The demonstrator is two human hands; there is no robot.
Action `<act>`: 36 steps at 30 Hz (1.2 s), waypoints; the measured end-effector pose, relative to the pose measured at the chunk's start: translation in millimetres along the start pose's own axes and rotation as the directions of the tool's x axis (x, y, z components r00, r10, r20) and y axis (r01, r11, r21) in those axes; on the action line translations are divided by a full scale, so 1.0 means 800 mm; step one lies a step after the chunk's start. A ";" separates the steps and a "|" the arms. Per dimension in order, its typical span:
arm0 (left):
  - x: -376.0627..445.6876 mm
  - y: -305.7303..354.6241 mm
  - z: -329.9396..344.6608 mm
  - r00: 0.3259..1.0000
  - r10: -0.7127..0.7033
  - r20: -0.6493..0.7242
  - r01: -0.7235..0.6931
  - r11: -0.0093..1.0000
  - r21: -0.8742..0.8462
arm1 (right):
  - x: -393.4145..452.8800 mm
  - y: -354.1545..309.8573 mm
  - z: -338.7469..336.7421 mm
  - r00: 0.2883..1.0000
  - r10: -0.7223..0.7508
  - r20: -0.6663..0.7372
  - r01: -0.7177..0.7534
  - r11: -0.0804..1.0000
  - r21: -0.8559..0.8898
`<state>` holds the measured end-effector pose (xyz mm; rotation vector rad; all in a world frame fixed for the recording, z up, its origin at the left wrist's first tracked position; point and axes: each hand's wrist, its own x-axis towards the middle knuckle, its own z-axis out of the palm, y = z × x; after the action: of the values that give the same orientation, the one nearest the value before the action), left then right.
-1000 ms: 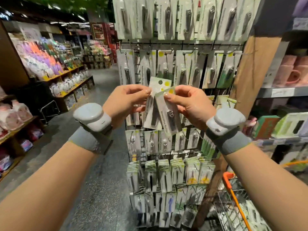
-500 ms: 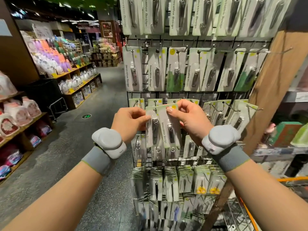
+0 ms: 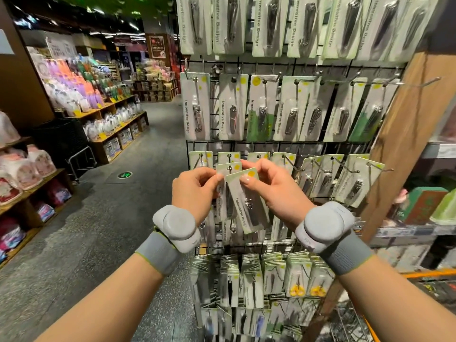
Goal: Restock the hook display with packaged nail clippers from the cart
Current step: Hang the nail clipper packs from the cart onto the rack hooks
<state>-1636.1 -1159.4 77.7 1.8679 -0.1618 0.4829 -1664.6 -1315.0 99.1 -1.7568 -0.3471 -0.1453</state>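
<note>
Two white-and-green nail clipper packs are held up against the wire hook display. My left hand pinches the rear pack near its top, level with the third row of hooks. My right hand pinches the front pack by its top corner; this pack tilts to the right and overlaps the rear one. Whether either pack's hole is on a hook is hidden by my fingers. Rows of similar packs hang above, to the right and below. A corner of the wire cart shows at the bottom right.
A slanted wooden post borders the display on the right, with shelves of boxed goods beyond it. An aisle floor stretches away on the left, lined with wooden shelves of packaged goods. Bare hooks stick out at the display's right.
Both hands have carried the two packs closer to the display's third row. The front pack has tilted to the right and slid off the rear one. The camera has come nearer.
</note>
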 end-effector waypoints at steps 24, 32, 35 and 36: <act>0.034 -0.013 0.034 0.996 -0.075 -0.054 0.086 0.968 0.238 | 0.017 0.003 0.016 0.997 0.052 -0.055 -0.050 0.998 0.048; 0.023 0.009 -0.007 0.966 -0.188 0.177 0.117 0.930 0.348 | -0.019 -0.024 -0.023 0.967 -0.021 -0.254 0.051 0.992 0.112; 0.009 0.046 -0.029 0.935 -0.182 0.303 0.093 0.954 0.286 | -0.031 -0.039 -0.042 0.949 -0.039 -0.312 0.074 0.992 0.103; 0.005 0.058 -0.034 0.925 -0.178 0.337 0.101 0.967 0.235 | -0.032 -0.041 -0.046 0.950 -0.042 -0.310 0.083 0.989 0.120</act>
<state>-1655.1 -1150.0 127.2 2.1513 -0.2217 0.0580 -1696.1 -1348.8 130.5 -1.5635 -0.1811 -0.4273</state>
